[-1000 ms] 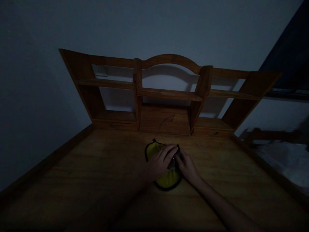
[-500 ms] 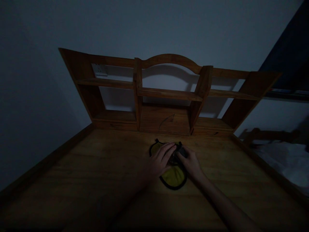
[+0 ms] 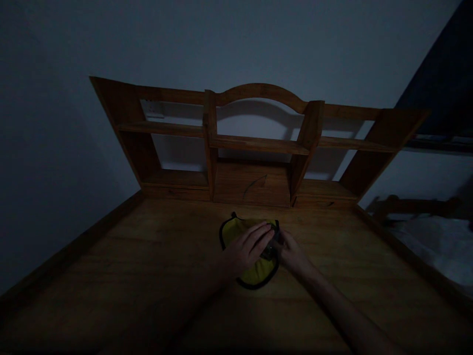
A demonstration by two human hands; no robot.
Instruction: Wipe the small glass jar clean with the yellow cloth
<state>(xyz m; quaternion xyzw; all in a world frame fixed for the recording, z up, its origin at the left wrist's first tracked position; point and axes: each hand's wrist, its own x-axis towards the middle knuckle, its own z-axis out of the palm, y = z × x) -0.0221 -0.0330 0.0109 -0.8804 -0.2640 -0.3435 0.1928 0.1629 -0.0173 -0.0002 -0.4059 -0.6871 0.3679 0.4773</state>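
Observation:
A yellow-green cloth piece with black edging (image 3: 259, 272) lies on the wooden desk, partly under my hands. It looks like a flat pouch, but its exact kind is unclear in the dim light. Near its right side is a small dark, slightly shiny object (image 3: 268, 250), mostly covered by my fingers. My left hand (image 3: 248, 249) reaches over the cloth, fingers pressed together and bent onto the dark object. From the right, my right hand (image 3: 290, 250) pinches that object between thumb and fingers. Hands almost touch at the fingertips.
Behind the cloth stands a wooden shelf unit (image 3: 258, 144) against the wall, with small drawers at its base. Raised wooden edges border the desktop (image 3: 148, 256) left and right. Beyond the right edge lies white bedding (image 3: 432, 246). A wall socket (image 3: 154, 109) shows through the upper left shelf.
The cloth piece has shifted and turned a little to the left, showing more of its left part. My right fingers have drawn in closer around the dark object.

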